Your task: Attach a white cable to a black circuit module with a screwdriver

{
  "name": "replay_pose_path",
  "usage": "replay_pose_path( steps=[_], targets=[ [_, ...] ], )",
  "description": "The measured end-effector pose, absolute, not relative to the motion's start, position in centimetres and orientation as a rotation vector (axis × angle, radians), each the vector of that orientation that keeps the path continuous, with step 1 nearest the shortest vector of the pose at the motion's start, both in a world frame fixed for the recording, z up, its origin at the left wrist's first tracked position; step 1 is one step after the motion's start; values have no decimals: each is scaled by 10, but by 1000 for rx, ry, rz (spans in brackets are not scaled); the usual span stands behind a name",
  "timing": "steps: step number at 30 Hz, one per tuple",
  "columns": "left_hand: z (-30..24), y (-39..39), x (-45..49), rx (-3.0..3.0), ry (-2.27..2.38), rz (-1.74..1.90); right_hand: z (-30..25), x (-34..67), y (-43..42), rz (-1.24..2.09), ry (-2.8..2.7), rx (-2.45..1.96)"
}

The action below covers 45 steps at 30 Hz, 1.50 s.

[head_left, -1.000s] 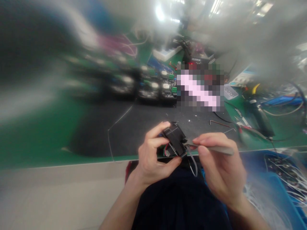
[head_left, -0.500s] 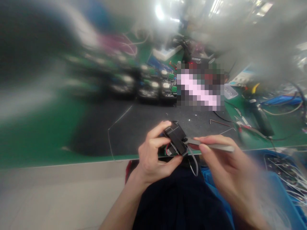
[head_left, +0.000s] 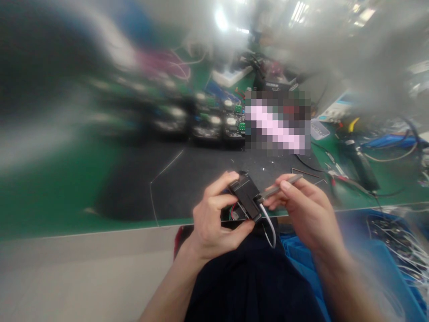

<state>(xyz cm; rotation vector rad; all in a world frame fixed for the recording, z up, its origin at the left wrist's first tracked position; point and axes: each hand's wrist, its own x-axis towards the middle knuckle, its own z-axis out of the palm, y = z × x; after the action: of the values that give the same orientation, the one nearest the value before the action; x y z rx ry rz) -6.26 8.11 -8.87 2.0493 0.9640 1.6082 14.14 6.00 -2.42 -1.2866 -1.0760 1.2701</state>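
My left hand [head_left: 214,223] grips a small black module [head_left: 247,200], fingers wrapped around it, held above the near edge of the green bench [head_left: 67,197]. My right hand [head_left: 303,210] pinches grey tweezers [head_left: 279,188], tips touching the module's right side. A grey wire [head_left: 271,228] loops down from there. Blue bin [head_left: 385,268] at right, blurry circuit boards [head_left: 214,123] behind.

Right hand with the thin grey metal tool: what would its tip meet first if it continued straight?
Probably the small black plastic module in the left hand; the right hand points its tool there.
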Motion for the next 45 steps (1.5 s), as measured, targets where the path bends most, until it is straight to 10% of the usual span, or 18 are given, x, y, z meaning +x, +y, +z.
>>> replay_pose_path(
  steps=[17,23,45],
  targets=[
    [-90,82,-64,2016,959,1591,-7,127,24,280,-1878,-1434],
    [-90,82,-64,2021,953,1571,-9,132,30,758,-1502,-1463],
    [-90,82,-64,2023,1000,1562,-9,127,27,574,-1648,-1410]
  ],
)
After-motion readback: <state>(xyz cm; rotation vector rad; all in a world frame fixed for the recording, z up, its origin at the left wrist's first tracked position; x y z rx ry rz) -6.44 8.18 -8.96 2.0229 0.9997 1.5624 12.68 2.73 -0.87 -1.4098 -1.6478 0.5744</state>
